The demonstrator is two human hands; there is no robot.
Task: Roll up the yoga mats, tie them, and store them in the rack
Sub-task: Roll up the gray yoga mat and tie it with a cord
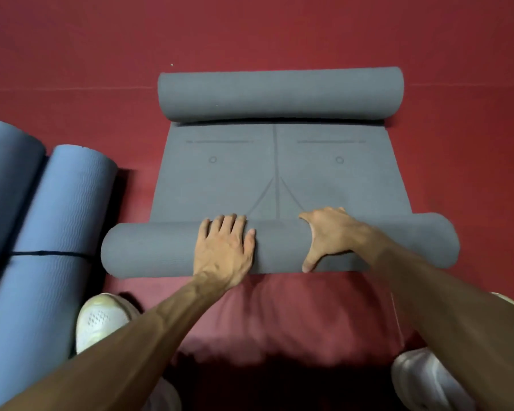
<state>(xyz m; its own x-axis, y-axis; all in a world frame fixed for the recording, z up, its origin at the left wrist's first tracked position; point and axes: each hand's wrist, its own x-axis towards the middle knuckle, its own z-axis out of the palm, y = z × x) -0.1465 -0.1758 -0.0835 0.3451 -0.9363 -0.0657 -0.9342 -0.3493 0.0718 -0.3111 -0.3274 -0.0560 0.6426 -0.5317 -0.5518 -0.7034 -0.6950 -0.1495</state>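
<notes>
So the grey mat [276, 173] is on the red floor [279, 31], curled up at both ends with a flat stretch showing the alignment lines in between. The far roll [279, 94] sits on its own, and both hands are on the near roll [149, 250], around the middle. The left hand [224, 250] lies flat on top, fingers [235, 223] straight and close together, thumb out to the side. The right hand [330, 235] is draped over it, fingers hooked over the far side, thumb spread wide down the near side. Off to the left are two blue mats [69, 203], already rolled, lying side by side with a black strap [48, 253] around them. White shoes [101, 318] poke in at the bottom corners.
</notes>
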